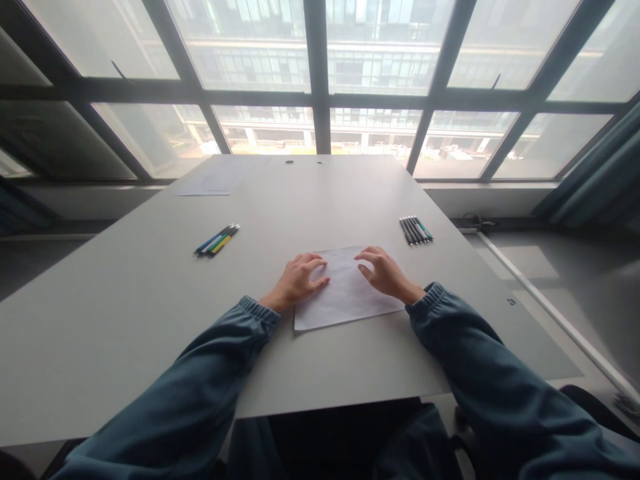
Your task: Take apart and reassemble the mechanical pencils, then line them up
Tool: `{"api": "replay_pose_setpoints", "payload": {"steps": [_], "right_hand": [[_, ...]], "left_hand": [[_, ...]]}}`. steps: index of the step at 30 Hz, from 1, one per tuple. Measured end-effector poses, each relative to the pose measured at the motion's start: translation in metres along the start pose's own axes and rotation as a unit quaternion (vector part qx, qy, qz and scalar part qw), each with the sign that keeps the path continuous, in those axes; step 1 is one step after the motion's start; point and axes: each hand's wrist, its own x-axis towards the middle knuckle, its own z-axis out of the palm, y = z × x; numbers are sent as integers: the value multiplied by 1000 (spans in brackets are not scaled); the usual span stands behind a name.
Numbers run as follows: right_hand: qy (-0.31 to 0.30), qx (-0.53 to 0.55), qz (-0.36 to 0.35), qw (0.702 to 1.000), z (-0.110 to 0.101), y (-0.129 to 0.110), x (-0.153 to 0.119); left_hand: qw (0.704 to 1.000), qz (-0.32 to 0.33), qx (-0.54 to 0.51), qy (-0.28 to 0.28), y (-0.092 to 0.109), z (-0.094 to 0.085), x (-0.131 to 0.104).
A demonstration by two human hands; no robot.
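Note:
A white sheet of paper [345, 300] lies slightly turned on the white table near its front edge. My left hand [299, 280] rests over the sheet's left side, thumb and fingers apart and nothing held. Over the right part of the paper is my right hand [383, 270], its fingers curved with a gap between thumb and forefinger, holding nothing. Beyond my left hand, to the left, several coloured pens [217, 241] lie side by side at a slant. Several mostly black pens [415, 230], one with green, form a row beyond my right hand.
Another paper sheet [213, 180] with faint marks lies at the table's far left. Two small dark items, one of them a round spot [289, 162], are near the far edge of the table [320, 200]. Large windows stand behind it. A small dark mark [511, 302] is at the right.

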Motion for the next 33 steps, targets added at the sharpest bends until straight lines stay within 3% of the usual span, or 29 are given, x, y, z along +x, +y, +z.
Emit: {"api": "replay_pose_setpoints", "payload": {"steps": [4,12,17,20,23,28,33], "right_hand": [[-77,6,-14,997,6,-1,-3],[-85,12,-12,996,7,9,-7],[-93,8,-10,996,6,9,-7],[-102,10,-4,995,7,10,-7],[-104,17,-5,994,7,12,-8],[-104,22,-10,994,7,13,-9],[-101,21,-9,995,8,14,-9]], "left_hand": [[1000,6,-15,5,-2,2,1],[999,24,-27,3,6,2,-2],[998,20,-35,48,3,-6,2],[995,-31,-21,87,-25,-21,6],[981,-135,2,137,-69,-43,4],[930,-287,97,208,-136,-75,-13],[880,-388,155,228,-172,-86,-32]]}}
